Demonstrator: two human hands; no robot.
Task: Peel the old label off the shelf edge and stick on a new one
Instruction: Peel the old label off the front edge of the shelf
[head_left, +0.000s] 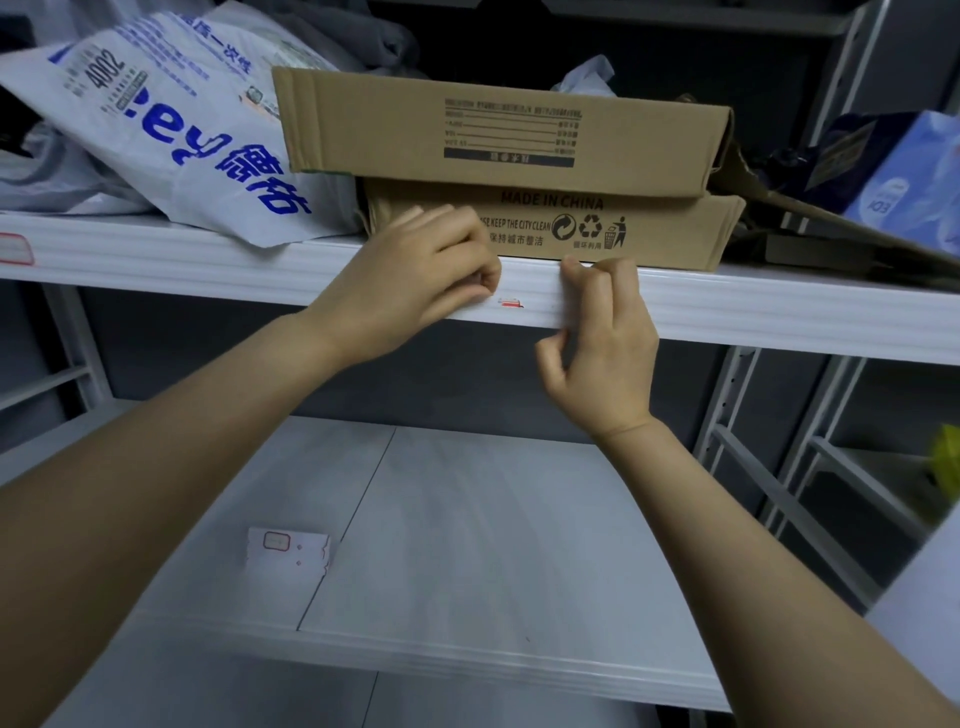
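Observation:
A small torn scrap of the old label (511, 302), white with red, clings to the front of the white shelf edge (753, 312). Just left of the scrap, my left hand (415, 270) lies against the edge, its fingertips and thumb pinched together on what looks like a peeled strip of the label. My right hand (605, 332) is just right of the scrap, fingers curled against the shelf front, thumb apart below, holding nothing. A white label sheet (288, 553) with one red-bordered sticker lies on the lower shelf (493, 545).
Two flattened cardboard boxes (519, 140) are stacked on the shelf right behind my hands, with a printed plastic bag (171, 119) to their left. Another red-bordered label (15, 249) sits on the shelf edge at far left. Grey shelf uprights (737, 426) stand at the right.

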